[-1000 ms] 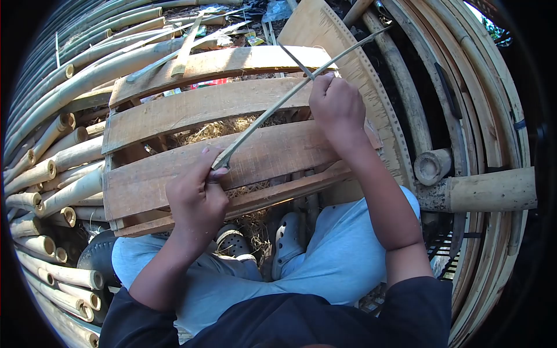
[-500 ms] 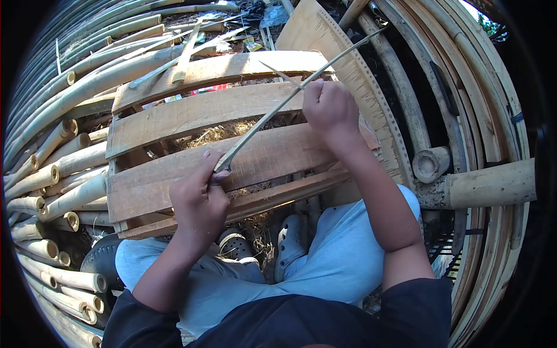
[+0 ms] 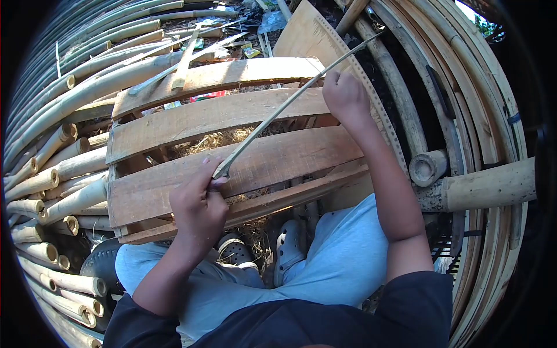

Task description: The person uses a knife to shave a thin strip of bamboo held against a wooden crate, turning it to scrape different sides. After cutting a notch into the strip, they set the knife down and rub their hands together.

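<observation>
A long thin bamboo strip (image 3: 272, 119) runs diagonally from lower left to upper right, above the slats of a wooden bench. My left hand (image 3: 200, 200) is closed round its thick lower end, thumb and forefinger pinching just below the split tip. My right hand (image 3: 348, 98) is a fist right beside the upper part of the strip, knuckles up. I cannot tell what the fist holds, since the curled fingers hide it. Beneath both hands lies the slatted wooden bench (image 3: 232, 159), with gaps between its boards.
Stacked bamboo poles (image 3: 75, 168) fill the left side. A toothed saw-like panel (image 3: 313, 35) leans behind the bench. On the right are a thick bamboo piece (image 3: 493, 185) and long curved strips (image 3: 487, 104). Clogs (image 3: 290, 246) show below the bench.
My right hand has moved up and to the right along the strip. A thin sliver that stuck out left of it is no longer visible. My left hand stays nearly in place.
</observation>
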Available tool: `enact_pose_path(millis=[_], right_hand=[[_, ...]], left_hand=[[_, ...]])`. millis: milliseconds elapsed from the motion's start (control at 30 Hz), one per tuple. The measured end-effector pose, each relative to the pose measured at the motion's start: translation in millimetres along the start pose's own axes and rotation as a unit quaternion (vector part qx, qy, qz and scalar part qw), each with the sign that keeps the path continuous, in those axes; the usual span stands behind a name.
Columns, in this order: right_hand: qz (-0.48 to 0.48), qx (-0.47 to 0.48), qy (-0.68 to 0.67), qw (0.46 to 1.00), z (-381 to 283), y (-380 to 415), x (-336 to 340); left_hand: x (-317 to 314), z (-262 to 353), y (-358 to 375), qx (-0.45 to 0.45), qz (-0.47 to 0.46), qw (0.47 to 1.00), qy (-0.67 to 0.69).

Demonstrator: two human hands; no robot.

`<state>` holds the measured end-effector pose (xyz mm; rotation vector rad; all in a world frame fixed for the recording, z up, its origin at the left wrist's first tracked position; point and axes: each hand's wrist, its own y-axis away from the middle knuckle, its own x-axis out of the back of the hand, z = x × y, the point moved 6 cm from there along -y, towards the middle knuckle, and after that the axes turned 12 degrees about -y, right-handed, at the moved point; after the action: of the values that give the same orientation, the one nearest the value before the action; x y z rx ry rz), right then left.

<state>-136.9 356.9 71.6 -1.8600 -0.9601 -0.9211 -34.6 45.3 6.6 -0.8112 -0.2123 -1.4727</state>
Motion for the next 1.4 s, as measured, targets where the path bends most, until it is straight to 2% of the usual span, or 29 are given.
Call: enact_pose_path(millis=[33,100,233,300,333,400,433,500,533,567,633,700,800,833,933,1033,1100,1133,1233,1267,1333,1400], right_hand=[[0.001,0.001,0.001,1.000,-10.5,14.2,-0.1],[-0.091,0.112,-0.014,0.989,-43.6,41.9,-9.3],[-0.056,0.132,-0.078,0.987,-27.1,3.8,-15.8],[-0.035,0.104,-0.051,0.993,-25.6,26.6,-11.5],[-0.038,0.135,-0.042,0.989,-34.2,45.0,-7.8],[-0.046,0.171,-0.013,0.984,-32.6,50.6,-6.4],[-0.047,0.172,-0.010,0.984,-21.7,40.7,-5.9],[0.039,0.057,0.017,0.997,15.8,2.1,5.2],[0.030,0.028,0.023,0.999,23.2,-7.7,8.1],[0.033,0.031,0.023,0.999,24.8,-4.5,7.3],[-0.044,0.092,0.009,0.995,2.0,19.4,-2.9],[-0.043,0.126,0.002,0.991,-3.6,19.1,-4.0],[0.026,-0.013,0.041,0.999,39.4,-34.0,6.4],[0.027,-0.019,0.042,0.999,46.2,-36.6,7.2],[0.069,0.003,0.037,0.997,53.8,-41.6,7.3],[0.035,0.026,0.034,0.998,69.6,-40.7,7.1],[0.025,0.038,0.059,0.997,76.6,-40.2,7.5],[0.035,0.056,0.066,0.996,77.8,-37.0,11.9],[0.061,0.071,0.083,0.992,83.1,-31.9,13.0],[0.065,0.081,0.061,0.993,82.6,-27.0,8.7],[0.069,0.075,0.039,0.994,83.3,-16.4,0.8],[0.084,0.108,0.043,0.990,82.4,-13.5,4.0]], left_hand=[[-0.3,0.8,0.8,0.000,0.001,1.000,0.001],[0.0,4.2,-0.3,-0.025,0.019,1.000,-0.005],[2.1,12.7,-7.8,-0.029,-0.014,0.999,-0.044],[3.1,10.4,-11.6,0.069,-0.058,0.996,0.020],[0.5,6.0,-9.7,0.068,-0.053,0.996,0.022],[0.5,10.4,-0.7,-0.080,0.050,0.994,-0.049],[1.3,10.4,-1.1,-0.078,0.051,0.995,-0.046],[-1.0,2.2,-1.2,0.004,0.006,1.000,0.003],[-1.6,1.5,1.7,0.006,0.005,1.000,0.005],[-2.3,1.0,2.0,-0.003,0.010,1.000,-0.004],[-1.4,0.4,-0.4,-0.011,0.023,1.000,-0.013],[-0.8,5.5,-0.2,-0.053,0.042,0.997,-0.033],[-1.0,5.6,-1.0,-0.027,0.027,0.999,-0.028],[-2.1,7.3,0.3,-0.030,0.021,0.999,-0.027],[-2.5,6.8,-1.9,-0.016,0.033,0.999,-0.027],[-1.9,11.0,-2.5,-0.032,0.041,0.998,-0.035],[-4.2,11.4,-4.3,-0.014,0.045,0.999,0.017],[-3.9,12.3,-5.2,-0.043,0.068,0.997,0.019],[-4.8,17.1,-5.6,-0.014,0.031,0.999,-0.002],[-6.9,13.8,-5.5,-0.037,0.061,0.997,0.008],[-6.0,15.1,-5.6,-0.054,0.056,0.997,-0.004],[-6.6,16.6,-2.8,-0.059,0.056,0.997,0.010]])
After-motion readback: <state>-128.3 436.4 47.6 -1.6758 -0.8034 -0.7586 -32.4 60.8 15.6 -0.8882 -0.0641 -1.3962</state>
